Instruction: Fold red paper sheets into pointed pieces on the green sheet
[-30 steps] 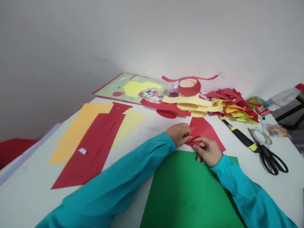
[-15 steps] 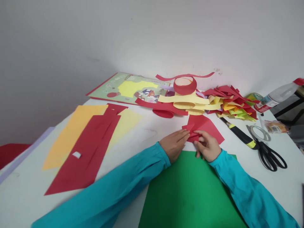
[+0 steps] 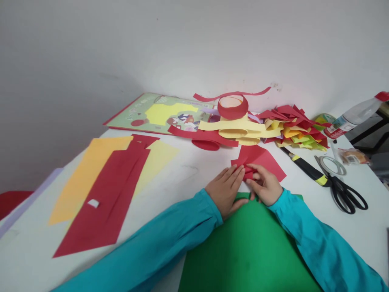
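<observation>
My left hand (image 3: 225,190) lies flat with its fingers stretched out, the tips pressing on a small folded red paper piece (image 3: 248,172). Thumb and forefinger of my right hand (image 3: 266,185) pinch the right side of that same piece. Beneath and behind it a larger red paper sheet (image 3: 267,160) rests on the table. A green sheet of paper (image 3: 243,251) spreads out in front, under my wrists. Part of the folded piece is hidden by my fingers.
Left on the white table (image 3: 173,178) are dark red paper (image 3: 112,190) and orange paper (image 3: 82,178). Behind stand a picture book (image 3: 130,121), curled paper strips (image 3: 232,107) and a paper scrap pile (image 3: 300,125). At right are a utility knife (image 3: 308,168), scissors (image 3: 343,194), tape roll (image 3: 332,165) and bottle (image 3: 352,117).
My left hand has gone from a pinch to lying flat on the folded red paper, its thumb now spread out. My right hand keeps its pinch. The view has shifted slightly.
</observation>
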`<control>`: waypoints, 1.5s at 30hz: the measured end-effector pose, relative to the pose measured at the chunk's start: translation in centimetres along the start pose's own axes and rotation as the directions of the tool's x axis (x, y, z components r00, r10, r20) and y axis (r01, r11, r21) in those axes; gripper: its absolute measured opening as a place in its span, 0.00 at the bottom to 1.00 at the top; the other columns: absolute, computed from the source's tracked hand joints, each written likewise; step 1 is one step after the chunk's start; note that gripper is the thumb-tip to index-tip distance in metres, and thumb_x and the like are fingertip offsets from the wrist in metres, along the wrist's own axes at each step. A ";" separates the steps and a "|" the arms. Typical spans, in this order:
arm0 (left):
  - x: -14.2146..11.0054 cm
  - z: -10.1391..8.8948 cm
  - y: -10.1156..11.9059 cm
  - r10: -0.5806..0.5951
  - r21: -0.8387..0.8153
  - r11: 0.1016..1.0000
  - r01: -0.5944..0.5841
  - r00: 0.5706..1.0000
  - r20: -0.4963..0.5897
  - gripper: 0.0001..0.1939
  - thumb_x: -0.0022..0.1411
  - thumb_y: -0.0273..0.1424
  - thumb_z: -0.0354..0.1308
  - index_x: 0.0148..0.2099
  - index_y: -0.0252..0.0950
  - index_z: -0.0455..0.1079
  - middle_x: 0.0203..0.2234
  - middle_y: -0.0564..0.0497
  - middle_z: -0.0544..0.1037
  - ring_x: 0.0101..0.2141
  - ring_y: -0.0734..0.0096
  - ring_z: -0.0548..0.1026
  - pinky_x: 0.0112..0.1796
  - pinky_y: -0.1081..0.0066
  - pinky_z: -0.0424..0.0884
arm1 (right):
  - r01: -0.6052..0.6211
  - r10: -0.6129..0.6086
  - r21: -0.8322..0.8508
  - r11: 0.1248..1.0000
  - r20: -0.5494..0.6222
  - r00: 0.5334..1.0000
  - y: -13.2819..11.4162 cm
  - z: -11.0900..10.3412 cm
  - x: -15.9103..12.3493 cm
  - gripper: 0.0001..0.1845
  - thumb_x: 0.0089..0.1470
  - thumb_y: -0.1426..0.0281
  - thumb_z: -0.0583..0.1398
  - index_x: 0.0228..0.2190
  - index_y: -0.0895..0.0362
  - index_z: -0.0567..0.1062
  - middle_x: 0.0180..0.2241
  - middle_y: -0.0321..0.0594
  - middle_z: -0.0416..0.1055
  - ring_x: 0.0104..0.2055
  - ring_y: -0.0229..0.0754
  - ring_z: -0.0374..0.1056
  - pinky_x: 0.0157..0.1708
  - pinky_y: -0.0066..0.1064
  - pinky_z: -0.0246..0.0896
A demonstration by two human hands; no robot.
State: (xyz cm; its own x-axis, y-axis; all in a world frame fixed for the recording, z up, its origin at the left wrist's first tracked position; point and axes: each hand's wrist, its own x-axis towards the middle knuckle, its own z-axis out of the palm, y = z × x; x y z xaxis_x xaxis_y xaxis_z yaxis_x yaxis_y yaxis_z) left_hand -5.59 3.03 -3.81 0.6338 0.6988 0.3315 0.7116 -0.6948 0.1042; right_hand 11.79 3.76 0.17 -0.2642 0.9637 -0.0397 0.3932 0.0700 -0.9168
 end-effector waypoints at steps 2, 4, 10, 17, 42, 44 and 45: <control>0.0 0.0 0.0 -0.006 0.004 1.000 0.006 1.000 -0.003 0.40 0.62 0.51 0.39 0.63 0.22 0.47 0.61 0.36 0.55 0.61 0.52 0.49 0.57 0.56 0.50 | -0.002 0.002 0.011 1.000 -0.034 0.999 0.0 0.0 0.0 0.22 0.50 0.67 0.56 0.48 0.54 0.64 0.22 0.29 0.68 0.15 0.36 0.68 0.12 0.24 0.58; 0.1 0.0 0.0 -0.010 0.008 1.000 0.010 1.000 -0.002 0.40 0.62 0.51 0.38 0.63 0.22 0.47 0.61 0.36 0.55 0.61 0.52 0.49 0.57 0.57 0.50 | -0.001 0.002 0.014 1.000 -0.069 0.998 0.2 -0.2 0.1 0.22 0.48 0.68 0.56 0.47 0.55 0.64 0.24 0.31 0.70 0.16 0.36 0.68 0.14 0.25 0.60; 0.2 -0.3 0.2 -0.019 0.015 1.000 0.019 1.000 0.014 0.40 0.62 0.52 0.40 0.63 0.23 0.48 0.61 0.38 0.55 0.61 0.52 0.49 0.57 0.57 0.49 | 0.009 -0.011 -0.028 1.000 -0.089 0.996 0.9 -1.0 0.4 0.29 0.39 0.77 0.54 0.47 0.55 0.65 0.27 0.32 0.72 0.16 0.34 0.68 0.16 0.24 0.63; 0.2 -0.8 0.2 -0.018 0.012 1.000 0.018 0.999 0.028 0.38 0.61 0.50 0.42 0.63 0.25 0.50 0.61 0.39 0.55 0.61 0.51 0.50 0.57 0.57 0.49 | -0.088 0.064 -0.094 0.992 -0.232 0.971 1.6 -2.4 0.7 0.28 0.38 0.80 0.49 0.45 0.56 0.67 0.33 0.36 0.76 0.15 0.33 0.67 0.18 0.27 0.66; -0.1 -1.6 -0.3 0.070 -0.054 0.996 -0.067 0.996 0.050 0.30 0.64 0.47 0.43 0.62 0.36 0.54 0.61 0.41 0.56 0.61 0.47 0.49 0.55 0.48 0.54 | 0.540 -0.673 -0.756 0.370 0.182 0.717 3.8 -3.7 -0.3 0.19 0.54 0.74 0.52 0.46 0.55 0.73 0.47 0.43 0.71 0.46 0.46 0.62 0.41 0.39 0.61; -0.2 -1.6 -0.4 0.076 -0.063 0.995 -0.072 0.995 0.060 0.29 0.64 0.46 0.43 0.62 0.36 0.55 0.61 0.42 0.56 0.61 0.46 0.49 0.55 0.48 0.54 | 0.567 -0.695 -0.727 0.388 0.173 0.698 4.1 -3.7 -0.2 0.18 0.54 0.74 0.52 0.45 0.56 0.74 0.45 0.43 0.72 0.46 0.46 0.63 0.42 0.39 0.62; -0.2 -1.6 -0.4 0.076 -0.066 0.995 -0.072 0.995 0.064 0.29 0.64 0.45 0.43 0.62 0.36 0.55 0.61 0.42 0.56 0.61 0.46 0.49 0.55 0.48 0.54 | 0.575 -0.699 -0.714 0.399 0.169 0.695 4.2 -3.7 -0.1 0.18 0.55 0.74 0.51 0.45 0.56 0.74 0.45 0.42 0.73 0.46 0.45 0.63 0.43 0.39 0.62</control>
State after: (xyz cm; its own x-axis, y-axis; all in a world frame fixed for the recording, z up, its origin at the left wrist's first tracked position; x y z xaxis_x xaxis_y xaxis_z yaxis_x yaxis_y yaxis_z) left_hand -6.50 2.95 -2.41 0.7044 0.6532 0.2779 0.6426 -0.7531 0.1413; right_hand 16.72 4.87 -2.17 -0.6076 0.5771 0.5457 0.6338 0.7664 -0.1049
